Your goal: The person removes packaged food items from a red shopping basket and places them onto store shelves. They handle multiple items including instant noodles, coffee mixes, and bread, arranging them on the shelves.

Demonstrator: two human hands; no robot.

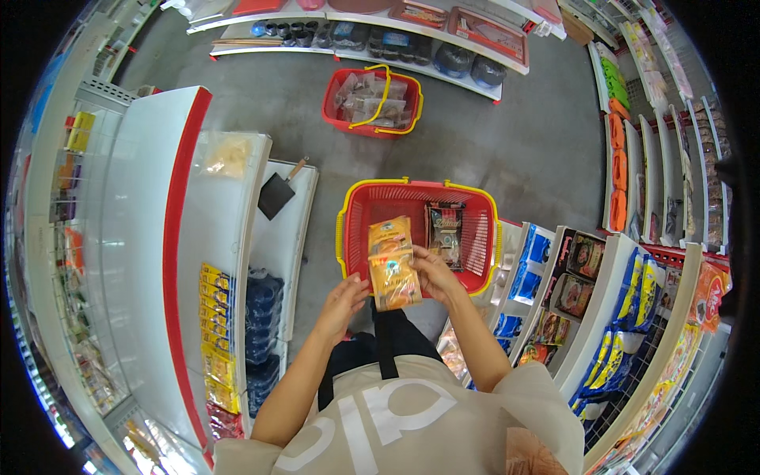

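My right hand [437, 275] grips the right edge of yellow-orange printed sachets [396, 285]. An upper and a lower panel show, and I cannot tell whether they are joined. To their left, my left hand [345, 304] has its fingers loosely bent and apart, with nothing in it. Both hands are over the near side of a red plastic shopping basket [380, 199] whose yellow handles are folded down on its rim. A dark packet with a clear window [445, 234] lies inside the basket, at its right. The sachets hide part of the basket floor.
A second red basket [338, 122] filled with clear bags stands on the grey floor [475, 142] ahead. Shelves [255, 231] with a black square pan [277, 196] and hanging yellow sachets line my left. On my right are shelves of blue-yellow packets [632, 291].
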